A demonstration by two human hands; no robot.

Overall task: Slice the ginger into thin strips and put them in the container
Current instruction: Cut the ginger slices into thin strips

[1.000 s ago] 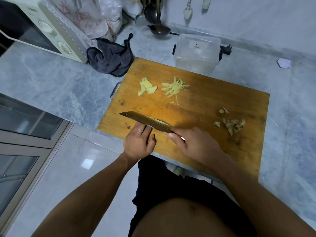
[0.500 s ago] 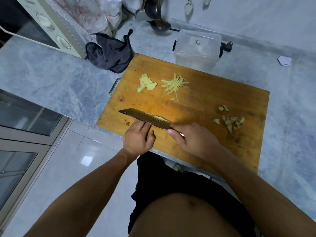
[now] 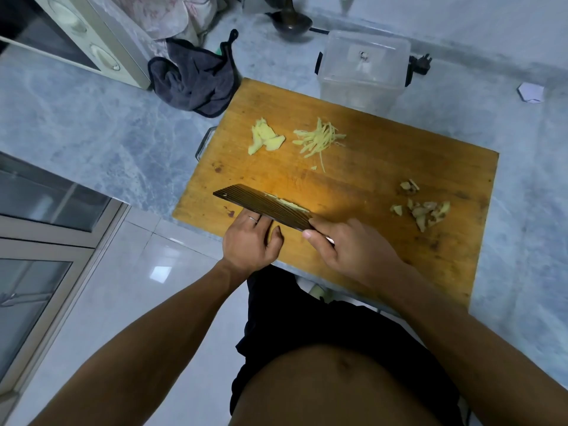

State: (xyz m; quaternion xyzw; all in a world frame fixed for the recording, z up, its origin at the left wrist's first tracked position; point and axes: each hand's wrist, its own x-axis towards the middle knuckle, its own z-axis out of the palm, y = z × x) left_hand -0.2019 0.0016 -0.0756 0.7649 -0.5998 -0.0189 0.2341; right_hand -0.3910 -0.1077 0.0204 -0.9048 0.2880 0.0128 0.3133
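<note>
two hands were at work over the big wooden cutting board [image 3: 384,192] on the marble bench [image 3: 92,124], and this looked like mid-slicing. the clear container [image 3: 362,69] sat at the board's far edge, lid apparently on, and no ginger could be seen inside. the cleaver [image 3: 264,207] lay low across the near edge, its handle gripped in the right hand [image 3: 347,250]. the left hand [image 3: 250,241] sat just behind the blade, fingers reaching forward under it, so whether they curled round anything could not be told. pale ginger slices [image 3: 287,202] peeked out past the blade's far side, most of them hidden. further back, a clump of uncut ginger slices [image 3: 264,138] lay beside a small heap of finished strips [image 3: 319,138]. off to the right, brownish peel scraps [image 3: 425,210]. next move, by my reckoning: fine, close cuts with the left fingertips tucked clear, then opening that container and gathering the strips in.
</note>
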